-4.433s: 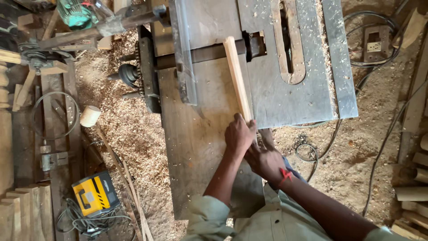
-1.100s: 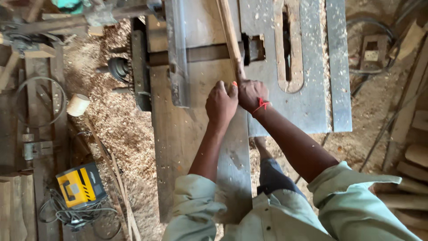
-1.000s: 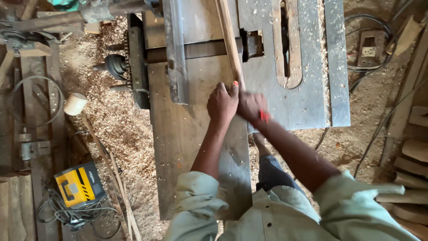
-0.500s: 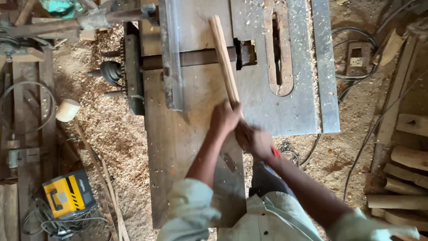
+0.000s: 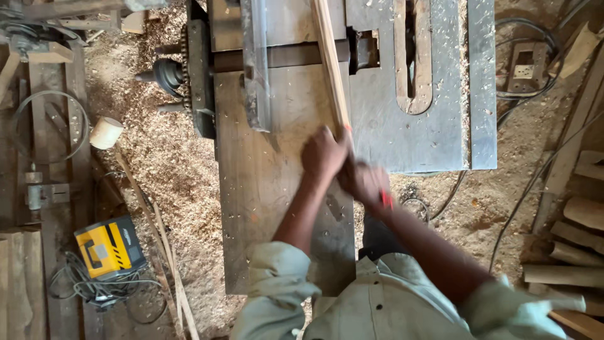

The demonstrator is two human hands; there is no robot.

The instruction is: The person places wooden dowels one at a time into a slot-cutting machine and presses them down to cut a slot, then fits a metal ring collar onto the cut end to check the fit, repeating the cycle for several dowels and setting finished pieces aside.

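Strip [image 5: 330, 63] of wood lies lengthwise on the machine table [image 5: 270, 189], running off the top of my view, its near end at my hands. My left hand [image 5: 323, 154] has its fingers closed on that end; my right hand [image 5: 365, 182], just behind and touching it, is blurred, so I cannot tell its grip. Bare table lies left of the strip up to the fence [image 5: 255, 63]. The table's right edge drops to sawdust floor [image 5: 440, 208].

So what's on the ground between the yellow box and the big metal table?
In the head view, between the yellow box and the metal table lie sawdust and thin wooden strips.
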